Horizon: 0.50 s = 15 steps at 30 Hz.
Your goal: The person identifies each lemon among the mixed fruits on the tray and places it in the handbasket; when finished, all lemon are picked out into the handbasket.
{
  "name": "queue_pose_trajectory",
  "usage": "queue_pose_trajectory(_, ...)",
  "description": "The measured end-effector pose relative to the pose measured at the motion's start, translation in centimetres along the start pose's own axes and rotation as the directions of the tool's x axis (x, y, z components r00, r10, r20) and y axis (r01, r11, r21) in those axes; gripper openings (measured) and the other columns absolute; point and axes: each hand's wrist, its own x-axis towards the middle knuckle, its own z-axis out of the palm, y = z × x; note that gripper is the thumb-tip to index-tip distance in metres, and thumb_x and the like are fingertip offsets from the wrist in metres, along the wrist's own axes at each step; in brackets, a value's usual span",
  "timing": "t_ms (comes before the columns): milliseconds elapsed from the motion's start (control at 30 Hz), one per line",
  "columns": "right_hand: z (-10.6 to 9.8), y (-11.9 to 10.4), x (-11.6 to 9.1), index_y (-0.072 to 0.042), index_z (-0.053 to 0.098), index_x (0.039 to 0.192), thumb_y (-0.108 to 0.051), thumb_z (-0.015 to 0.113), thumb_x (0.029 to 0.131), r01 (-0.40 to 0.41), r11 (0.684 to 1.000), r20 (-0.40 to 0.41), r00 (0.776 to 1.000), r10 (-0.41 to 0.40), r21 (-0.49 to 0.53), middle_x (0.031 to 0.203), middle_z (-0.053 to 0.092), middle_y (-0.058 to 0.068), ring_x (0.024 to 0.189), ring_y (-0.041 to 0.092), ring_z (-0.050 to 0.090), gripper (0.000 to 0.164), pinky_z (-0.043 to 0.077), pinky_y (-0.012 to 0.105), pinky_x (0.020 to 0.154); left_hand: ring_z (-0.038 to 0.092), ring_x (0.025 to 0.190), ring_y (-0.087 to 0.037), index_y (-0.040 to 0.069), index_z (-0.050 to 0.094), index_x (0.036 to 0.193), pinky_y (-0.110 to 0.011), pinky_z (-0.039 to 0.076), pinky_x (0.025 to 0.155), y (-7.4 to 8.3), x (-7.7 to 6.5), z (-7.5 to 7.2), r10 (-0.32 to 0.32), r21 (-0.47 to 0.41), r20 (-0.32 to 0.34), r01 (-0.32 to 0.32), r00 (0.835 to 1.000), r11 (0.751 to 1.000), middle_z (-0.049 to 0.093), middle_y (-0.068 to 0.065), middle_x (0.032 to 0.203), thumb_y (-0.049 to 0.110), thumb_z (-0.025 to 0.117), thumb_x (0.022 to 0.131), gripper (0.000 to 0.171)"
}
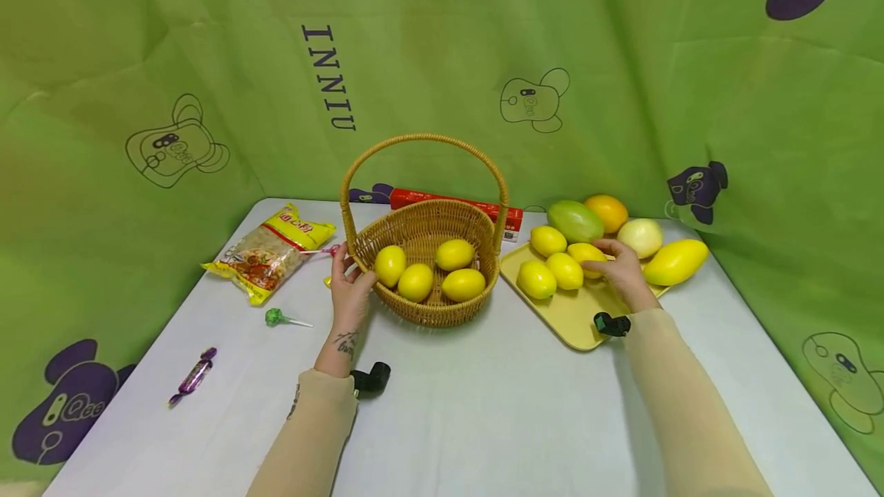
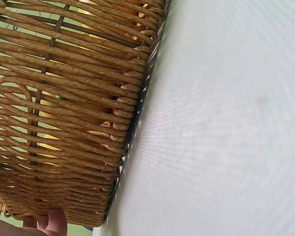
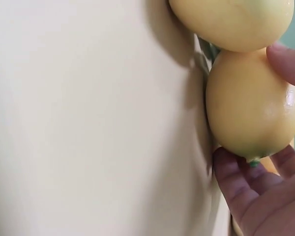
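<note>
A wicker basket (image 1: pixel 437 316) with a tall arched handle stands mid-table, several yellow lemons (image 1: pixel 416 282) inside it. My left hand (image 1: pixel 352 294) grips its left side near the rim; in the left wrist view the fingertips (image 2: pixel 57 221) lie against the weave. On the right, my right hand (image 1: pixel 627 274) holds a lemon (image 1: pixel 584 255) over the yellow tray (image 1: pixel 583 328). Seen from the right wrist, thumb and fingers span that lemon (image 3: pixel 253 105), and another lemon (image 3: pixel 236 19) adjoins it. More lemons (image 1: pixel 536 279) sit on the tray's left part.
Behind the lemons are a green mango-like fruit (image 1: pixel 575 222), an orange fruit (image 1: pixel 608 213), a pale round fruit (image 1: pixel 641 237) and a long yellow fruit (image 1: pixel 677 261). A red box (image 1: pixel 511 222) lies behind the basket. Leftward are a food bag (image 1: pixel 272 251), green lollipop (image 1: pixel 275 317) and purple-wrapped candy (image 1: pixel 193 376).
</note>
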Motion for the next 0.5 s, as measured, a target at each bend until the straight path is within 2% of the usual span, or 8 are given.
queue_pose_trajectory(267, -0.6, 0.0, -0.5, 0.004, 0.044, 0.133, -0.015, 0.065, 0.083, -0.031, 0.999, -0.065, 0.997, 0.031, 0.011, 0.133, 0.042, 0.02, 0.105, 0.011, 0.043, 0.057, 0.036, 0.007, 0.079, 0.041, 0.119, -0.037, 0.017, 0.027, 0.144, -0.016, 0.044, 0.075, 0.1, 0.0, 0.2, -0.003, 0.003, 0.002, 0.003, 1.0, 1.0, 0.032, -0.024, 0.133, -0.01, 0.049, 0.074, 0.078)
queue_pose_trajectory(500, -1.2, -1.5, -1.2, 0.002, 0.038, 0.138, -0.014, 0.063, 0.085, -0.056, 0.983, -0.113, 0.991, 0.077, 0.177, 0.138, 0.037, 0.015, 0.108, 0.007, 0.041, 0.061, 0.037, 0.006, 0.081, 0.04, 0.118, -0.037, 0.017, 0.027, 0.144, -0.016, 0.044, 0.074, 0.1, -0.1, 0.0, 0.0, 0.002, -0.003, 0.0, 1.0, 1.0, 0.032, -0.024, 0.133, -0.01, 0.048, 0.074, 0.078)
